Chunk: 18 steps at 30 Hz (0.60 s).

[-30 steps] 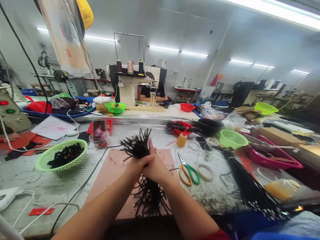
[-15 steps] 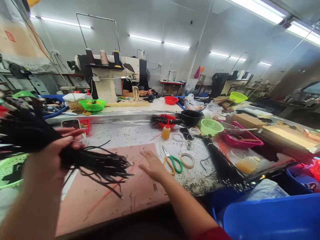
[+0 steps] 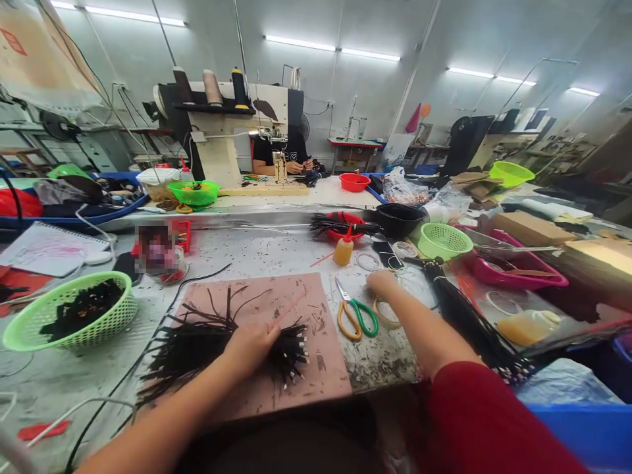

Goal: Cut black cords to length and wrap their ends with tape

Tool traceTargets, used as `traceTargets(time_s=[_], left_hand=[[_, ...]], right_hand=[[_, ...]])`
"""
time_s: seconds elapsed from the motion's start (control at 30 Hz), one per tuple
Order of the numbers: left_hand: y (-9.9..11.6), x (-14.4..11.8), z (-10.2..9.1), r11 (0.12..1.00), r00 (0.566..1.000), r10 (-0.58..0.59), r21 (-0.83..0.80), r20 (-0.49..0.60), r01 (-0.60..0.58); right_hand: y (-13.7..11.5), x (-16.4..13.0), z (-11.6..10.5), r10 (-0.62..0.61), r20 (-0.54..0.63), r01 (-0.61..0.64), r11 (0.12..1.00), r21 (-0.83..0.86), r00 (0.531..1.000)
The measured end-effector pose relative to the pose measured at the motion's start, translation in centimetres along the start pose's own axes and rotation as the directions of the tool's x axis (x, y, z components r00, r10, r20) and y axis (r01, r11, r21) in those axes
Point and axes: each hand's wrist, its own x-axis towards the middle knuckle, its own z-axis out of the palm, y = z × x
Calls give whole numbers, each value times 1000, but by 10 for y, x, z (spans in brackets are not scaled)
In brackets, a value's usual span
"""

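My left hand [image 3: 249,342] is closed round a bundle of black cords [image 3: 192,345], which lies across a pinkish board [image 3: 316,375] with its pale-tipped ends pointing right. To the right, my right hand [image 3: 384,283] reaches down beside a roll of tape [image 3: 388,316] and some thin white strings; its fingers are hidden from me. Between the two hands lie scissors [image 3: 356,316] with one orange and one green handle, blades pointing away. A small bottle [image 3: 343,250] of yellowish liquid with a red tip stands just beyond them.
A green basket [image 3: 129,306] of black pieces sits at the left. Farther back are a red bowl [image 3: 345,235] with black cords, a black bowl [image 3: 397,227] and a light-green basket [image 3: 467,247]. Another black bundle [image 3: 457,309] lies right. A person [image 3: 284,158] sits behind a sewing machine [image 3: 217,151].
My left hand has brought the black bundle from the raised left position down onto the board. My right hand has moved right and forward, from above the board to beside the tape roll.
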Motion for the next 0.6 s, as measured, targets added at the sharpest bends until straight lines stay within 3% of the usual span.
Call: traceTargets(time_s=[0.13, 0.23, 0.33, 0.47, 0.53, 0.6], left_hand=[[-2, -4, 4, 1000, 1000, 14, -20, -2, -15], [-2, -4, 4, 999, 1000, 31, -35, -5, -31], [-1, -1, 7, 997, 998, 56, -58, 0, -56], [1, 4, 8, 994, 997, 75, -83, 30, -72], [1, 5, 6, 994, 993, 87, -69, 75, -82], [2, 7, 3, 994, 989, 96, -61, 113, -90]], right_hand=[[10, -10, -8, 51, -130, -12, 958, 286, 990], [-9, -32, -5, 99, -217, 32, 847, 530, 971], [-47, -61, 8, 65, -217, 127, 637, 760, 974], [-94, -90, 26, -17, -183, 182, 248, 952, 983], [-109, -96, 32, -21, -177, 178, 146, 973, 984], [-119, -97, 36, -24, -179, 181, 99, 979, 983]])
